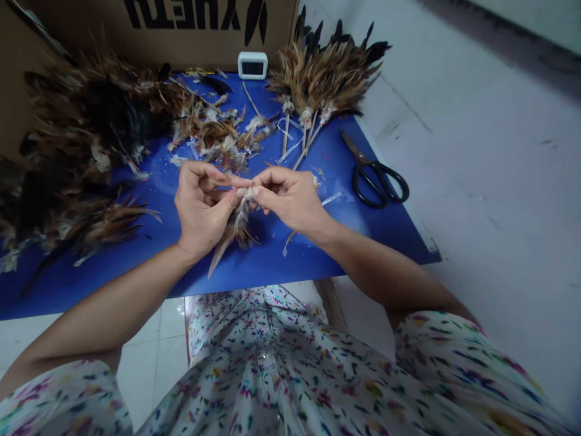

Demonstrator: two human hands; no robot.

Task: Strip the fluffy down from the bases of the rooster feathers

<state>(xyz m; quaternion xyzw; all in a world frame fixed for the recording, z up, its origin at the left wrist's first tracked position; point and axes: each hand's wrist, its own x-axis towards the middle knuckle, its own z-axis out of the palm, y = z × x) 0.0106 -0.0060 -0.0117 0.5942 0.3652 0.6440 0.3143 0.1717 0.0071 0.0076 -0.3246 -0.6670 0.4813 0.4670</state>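
Observation:
A small bunch of brown and grey feathers [240, 221] hangs tip-down over the blue tabletop. Its pale, fluffy base is pinched between the thumb and fingers of my left hand [202, 206]. My right hand [290, 197] pinches the same base from the other side, and the two sets of fingertips meet there. What lies inside the pinch is mostly hidden by the fingers. Beyond the hands, loose short feathers [218, 133] are scattered. Feather bundles on thin sticks [324, 79] lie at the back right, their bound ends toward me.
A large heap of brown and black feathers [82, 121] covers the left of the blue table [290, 266]. Black-handled scissors [376, 175] lie near the right edge. A small white digital clock [253, 65] stands before a cardboard box [204, 42]. Clear strips [331, 198] lie about.

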